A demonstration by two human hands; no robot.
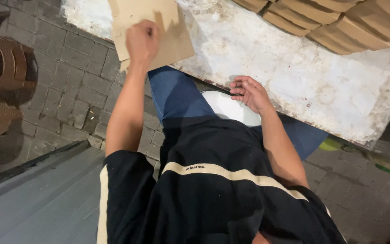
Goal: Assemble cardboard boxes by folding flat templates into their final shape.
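My left hand [141, 41] is closed on a flat piece of brown cardboard [172, 31], which lies over the near left edge of a worn white table [294, 77]. My right hand [249, 92] rests at the table's near edge with its fingers loosely curled and nothing in it. Just below that hand a white round object [229, 108] sits on my lap, partly hidden by the table edge and my arm. I wear a black shirt with a cream stripe and blue trousers.
Stacks of flat brown cardboard [339, 20] fill the far right of the table. Brown plastic chairs [1, 77] stand on the paved floor at left. A grey sloped surface [37, 194] lies at bottom left. Green footwear [335, 144] shows under the table at right.
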